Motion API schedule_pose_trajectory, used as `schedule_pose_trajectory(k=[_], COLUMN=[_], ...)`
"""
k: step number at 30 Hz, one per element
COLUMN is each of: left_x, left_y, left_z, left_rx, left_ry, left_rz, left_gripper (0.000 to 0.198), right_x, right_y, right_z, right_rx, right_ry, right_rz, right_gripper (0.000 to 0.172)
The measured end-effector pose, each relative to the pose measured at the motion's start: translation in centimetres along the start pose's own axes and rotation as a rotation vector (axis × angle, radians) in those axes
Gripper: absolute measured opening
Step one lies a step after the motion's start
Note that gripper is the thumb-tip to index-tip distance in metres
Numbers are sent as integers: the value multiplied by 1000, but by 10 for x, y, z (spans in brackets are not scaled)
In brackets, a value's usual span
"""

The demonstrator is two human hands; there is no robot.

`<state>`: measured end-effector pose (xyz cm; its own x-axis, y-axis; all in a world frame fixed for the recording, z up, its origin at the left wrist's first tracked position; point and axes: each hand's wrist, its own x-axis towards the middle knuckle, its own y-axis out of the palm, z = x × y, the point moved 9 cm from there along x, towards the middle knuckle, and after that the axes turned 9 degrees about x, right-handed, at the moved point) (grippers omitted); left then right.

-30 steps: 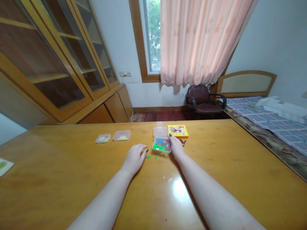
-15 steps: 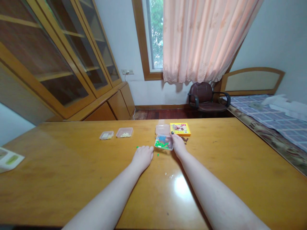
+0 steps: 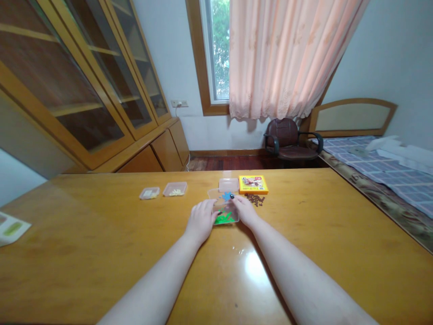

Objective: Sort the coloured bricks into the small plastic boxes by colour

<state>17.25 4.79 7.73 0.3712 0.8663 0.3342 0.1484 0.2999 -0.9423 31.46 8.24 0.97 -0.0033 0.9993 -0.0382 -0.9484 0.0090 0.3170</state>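
Box: clear plastic box (image 3: 223,212) on the table, directly before the person, between both hands; its faint walls make its exact outline hard to read
Contents: green pieces (image 3: 223,219) lie at the near side and blue pieces (image 3: 227,196) at the far side; their exact shape is too small to tell
Left hand (image 3: 202,221): fingers against the box's left side, palm down, no other object in contact
Right hand (image 3: 244,211): fingertips at the box's right side, near the blue pieces
Grip: the box looks grasped between both hands, not released, though the pressure of the fingers cannot be told
Hands at: both on the box together, with the forearms reaching in from the near edge of the table
Just behind: a second clear plastic box (image 3: 228,184) and a yellow card box (image 3: 253,184)
Right of the box: small brown pieces (image 3: 254,200) scattered on the bare wood
Left along the table: two small plastic boxes (image 3: 149,193) (image 3: 175,188) with pale pieces inside, then a printed paper (image 3: 11,228) at the edge
Surface: glossy wooden table (image 3: 101,262)
Room: glass-front cabinet (image 3: 84,81), pink curtain (image 3: 287,58), dark chair (image 3: 291,140), bed (image 3: 389,167)
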Motion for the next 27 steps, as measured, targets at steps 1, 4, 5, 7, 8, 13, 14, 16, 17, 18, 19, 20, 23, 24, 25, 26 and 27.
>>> schedule_pose_trajectory(k=[1, 4, 5, 7, 8, 13, 14, 16, 17, 18, 19, 20, 23, 24, 25, 26, 27], left_x=[0, -5, -8, -16, -21, -33, -33, -35, -35, -35, -34, -32, -22, -20, -20, -21, -23], left_y=[-2, -1, 3, 16, 26, 60, 61, 60, 58, 55, 52, 47, 26, 20, 15, 14, 15], left_z=[6, 37, 50, 69, 73, 27, 10, -19, -29, -35, -37, -35, -10, 3, 15, 23, 29], left_rx=[-22, 1, 37, 116, 142, 89, 59, -2, -29, -53, -73, -88, -41, 19, 89, 156, 211], left_ry=[-31, -207, -282, -414, -452, -211, -106, 74, 136, 177, 198, 197, 45, -46, -129, -196, -240], left_rz=[-29, -52, -22, 95, 176, 387, 378, 365, 362, 357, 347, 327, 221, 196, 194, 219, 266], left_gripper=[33, 42, 46, 57, 63, 72, 70, 67, 66, 65, 64, 63, 48, 42, 39, 39, 41], right_x=[0, 4, 6, 9, 11, 14, 14, 13, 13, 12, 12, 12, 13, 13, 14, 15, 16], right_y=[-2, -15, -20, -28, -31, -37, -38, -38, -38, -38, -38, -38, -38, -38, -39, -39, -39], right_z=[0, 0, -1, -2, -3, -6, -6, -6, -5, -4, -3, -3, -5, -6, -7, -9, -10], right_rx=[3, 46, 71, 119, 140, 196, 197, 198, 198, 198, 197, 192, 180, 185, 196, 210, 224], right_ry=[-7, -12, -9, -14, -22, -17, -7, 0, -3, -9, -12, -13, -3, 1, 2, 1, -1], right_rz=[-13, -101, -136, -188, -205, -241, -248, -255, -255, -256, -258, -260, -261, -263, -266, -270, -271], right_gripper=[28, 27, 27, 26, 27, 29, 30, 32, 32, 32, 32, 32, 33, 33, 33, 32, 31])
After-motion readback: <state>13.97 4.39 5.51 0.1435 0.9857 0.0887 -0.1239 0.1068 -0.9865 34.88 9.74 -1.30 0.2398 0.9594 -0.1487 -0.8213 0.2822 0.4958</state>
